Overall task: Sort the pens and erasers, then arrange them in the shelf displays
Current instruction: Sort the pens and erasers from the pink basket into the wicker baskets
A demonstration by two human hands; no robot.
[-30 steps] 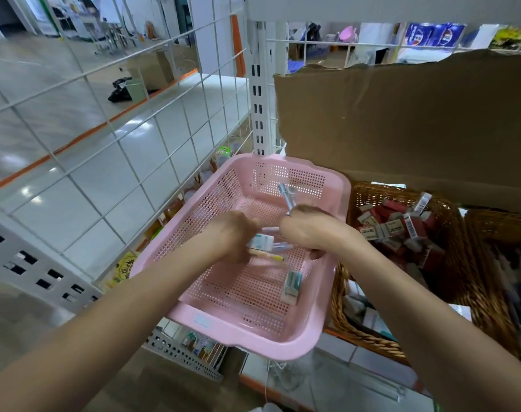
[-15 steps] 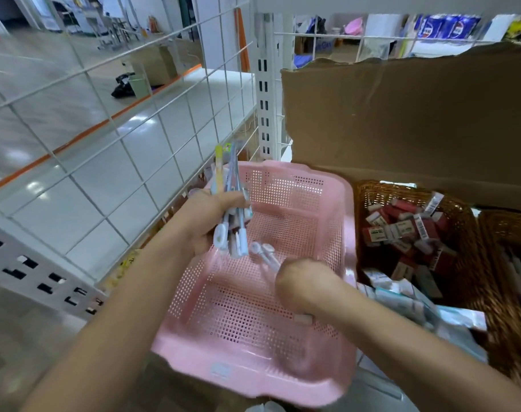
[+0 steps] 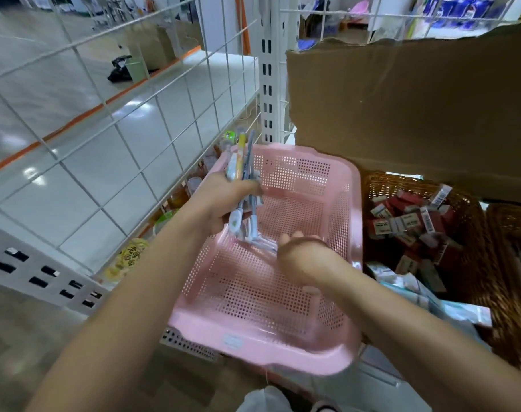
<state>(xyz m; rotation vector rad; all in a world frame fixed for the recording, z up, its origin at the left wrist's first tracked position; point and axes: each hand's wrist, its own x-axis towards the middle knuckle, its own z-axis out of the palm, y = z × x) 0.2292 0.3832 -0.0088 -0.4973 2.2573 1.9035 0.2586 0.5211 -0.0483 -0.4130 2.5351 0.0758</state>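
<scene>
Here, two hands [image 3: 223,200] [image 3: 300,257] gripping pens [image 3: 239,162], one pink basket [image 3: 253,350]

Printed labels on the erasers [image 3: 401,224] in the wicker basket [image 3: 485,254], right, and green characters on a yellow packet [image 3: 131,254], left, are too blurred to read.

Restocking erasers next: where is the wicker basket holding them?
Head view, right side: the wicker basket sits right of the pink basket, below the cardboard.

One pink plastic basket [image 3: 283,356], two brown wicker baskets [image 3: 476,248], one brown cardboard sheet [image 3: 416,108]; pastel pens [image 3: 240,162] and red-sleeved erasers [image 3: 407,224] cannot be counted.
</scene>
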